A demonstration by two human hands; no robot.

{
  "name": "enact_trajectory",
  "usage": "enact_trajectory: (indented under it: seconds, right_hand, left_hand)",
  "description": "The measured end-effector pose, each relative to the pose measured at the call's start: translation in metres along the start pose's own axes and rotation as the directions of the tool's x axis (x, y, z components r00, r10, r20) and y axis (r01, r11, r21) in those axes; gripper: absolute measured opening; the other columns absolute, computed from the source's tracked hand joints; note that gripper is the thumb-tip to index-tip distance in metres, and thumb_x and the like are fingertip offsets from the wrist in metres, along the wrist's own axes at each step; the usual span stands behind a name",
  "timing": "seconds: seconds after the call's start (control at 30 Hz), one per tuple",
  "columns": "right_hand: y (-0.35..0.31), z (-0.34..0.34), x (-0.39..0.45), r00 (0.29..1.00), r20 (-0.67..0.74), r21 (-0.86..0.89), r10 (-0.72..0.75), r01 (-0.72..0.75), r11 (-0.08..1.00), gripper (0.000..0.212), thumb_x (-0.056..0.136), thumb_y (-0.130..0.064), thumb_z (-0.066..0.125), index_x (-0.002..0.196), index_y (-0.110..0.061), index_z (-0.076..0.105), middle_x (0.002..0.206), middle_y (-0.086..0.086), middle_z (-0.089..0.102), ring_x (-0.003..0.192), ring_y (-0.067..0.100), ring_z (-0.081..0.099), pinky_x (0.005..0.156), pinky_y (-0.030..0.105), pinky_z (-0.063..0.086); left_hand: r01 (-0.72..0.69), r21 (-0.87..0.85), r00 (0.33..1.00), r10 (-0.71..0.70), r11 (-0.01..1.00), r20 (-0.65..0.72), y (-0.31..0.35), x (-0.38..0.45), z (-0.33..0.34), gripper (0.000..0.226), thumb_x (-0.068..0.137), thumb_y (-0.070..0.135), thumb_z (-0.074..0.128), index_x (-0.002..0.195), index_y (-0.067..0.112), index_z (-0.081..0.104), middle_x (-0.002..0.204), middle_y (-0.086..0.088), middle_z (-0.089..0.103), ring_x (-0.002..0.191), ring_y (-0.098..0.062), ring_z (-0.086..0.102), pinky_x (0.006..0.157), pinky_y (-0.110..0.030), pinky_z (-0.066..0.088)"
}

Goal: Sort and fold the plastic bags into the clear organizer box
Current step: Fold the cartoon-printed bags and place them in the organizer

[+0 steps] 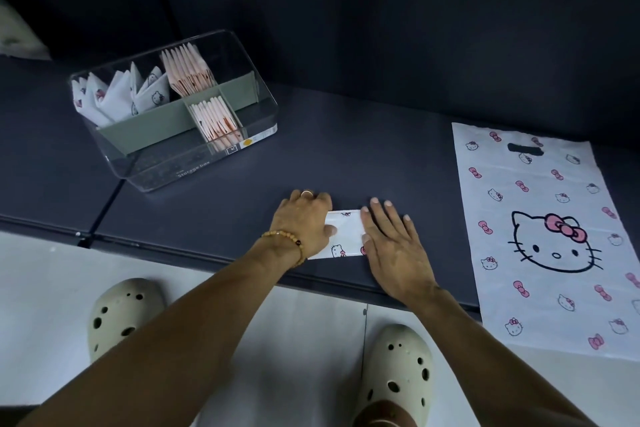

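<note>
Dark cushion [346, 156]: box [194, 163], bags [540, 236]

Under my palms lies a folded bag [346, 234], a narrow white strip with small cat faces, flat near the dark surface's front edge. To my right a flat bag [540, 236] lies unfolded, white with pink bows and one big cat face. At far left stands the clear organizer box [166, 163], grey dividers inside, white triangles [119, 99] and pink folded bags [188, 71] upright in its compartments.

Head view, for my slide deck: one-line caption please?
Both hands press a folded cat-print bag flat beside the organizer box.
</note>
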State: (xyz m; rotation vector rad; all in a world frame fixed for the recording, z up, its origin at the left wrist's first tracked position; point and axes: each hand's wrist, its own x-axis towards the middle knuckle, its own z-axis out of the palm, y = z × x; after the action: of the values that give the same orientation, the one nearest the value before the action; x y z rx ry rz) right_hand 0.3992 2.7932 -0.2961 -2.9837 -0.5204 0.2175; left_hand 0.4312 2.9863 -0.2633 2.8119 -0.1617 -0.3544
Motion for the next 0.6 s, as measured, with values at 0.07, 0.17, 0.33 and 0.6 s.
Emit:
enact_trajectory:
  seconds: [0.07,0.17,0.33,0.6]
  right_hand:
    - [0.0,0.0,0.0,1.0,-0.001,0.013,-0.003,0.003,1.0,0.052,0.104,-0.033,0.02,0.154,-0.02,0.01,0.161,-0.004,0.002,0.148,0.015,-0.007,0.118,0.035,-0.007]
    - [-0.003,-0.002,0.001,1.0,0.008,0.072,0.012,-0.012,0.997,0.053,0.104,-0.031,0.022,0.153,-0.014,0.011,0.162,-0.002,0.002,0.148,0.015,-0.006,0.118,0.032,-0.007]
    - [-0.023,-0.031,0.015,0.996,-0.01,0.444,0.088,-0.075,0.893,0.043,0.104,-0.024,0.03,0.144,-0.012,0.04,0.154,0.0,0.032,0.145,0.014,0.021,0.118,0.028,0.014]
    - [-0.084,-0.093,0.081,0.991,0.034,0.825,0.126,-0.099,0.557,0.028,0.099,-0.026,0.048,0.078,-0.019,0.065,0.069,-0.003,0.063,0.052,0.003,0.056,0.051,0.011,0.041]
  left_hand:
    - [0.014,-0.011,0.998,-0.013,1.0,0.064,0.002,0.005,-0.002,0.035,0.089,0.034,0.058,0.119,0.017,0.053,0.122,-0.008,0.054,0.117,-0.026,0.045,0.098,-0.038,0.039]
    - [0.012,-0.097,0.997,-0.004,0.995,0.083,0.004,0.005,-0.003,0.03,0.091,0.029,0.055,0.118,0.017,0.055,0.126,-0.008,0.049,0.121,-0.026,0.041,0.099,-0.038,0.037]
    - [0.005,-0.505,0.995,0.044,0.863,0.085,-0.019,-0.009,-0.019,0.007,0.092,0.021,0.055,0.094,0.023,0.049,0.1,0.0,0.063,0.086,-0.015,0.058,0.063,-0.017,0.042]
    - [-0.044,-0.838,0.975,-0.159,0.544,-0.154,-0.076,-0.018,-0.07,0.015,0.084,0.01,0.067,0.081,0.02,0.057,0.074,0.01,0.06,0.061,0.006,0.053,0.059,-0.01,0.042]
